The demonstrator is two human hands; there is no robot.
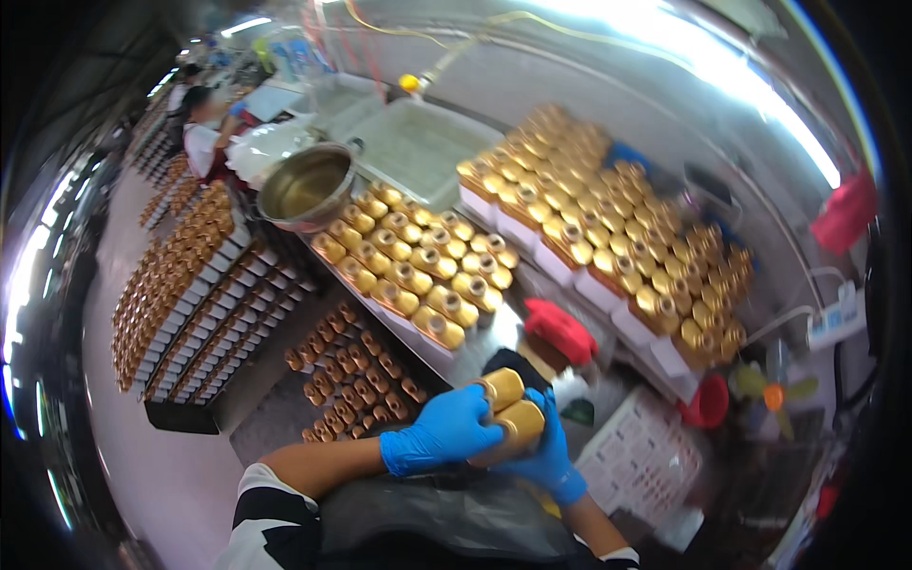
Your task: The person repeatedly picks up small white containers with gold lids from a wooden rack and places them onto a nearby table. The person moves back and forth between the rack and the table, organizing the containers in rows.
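Observation:
In front of my body, my left hand (445,432) in a blue glove is closed on the near side of a gold, rounded, two-lobed piece (519,422). I cannot tell whether it is one piece or two held together. My right hand (549,458), also gloved in blue, grips it from the right, its fingers partly hidden behind it. Just beyond the hands, a red cloth (562,331) sits on a dark object. Rows of similar gold pieces with short round necks (418,252) stand on the bench beyond my left hand.
More gold pieces (608,223) stand in rows on white blocks at right. Beyond are a metal pot (306,186) and a pale tub (423,152). A white printed tray (641,456), red cup (707,403) and small fan (776,391) lie right. Loaded racks (204,304) and a co-worker (201,142) are left.

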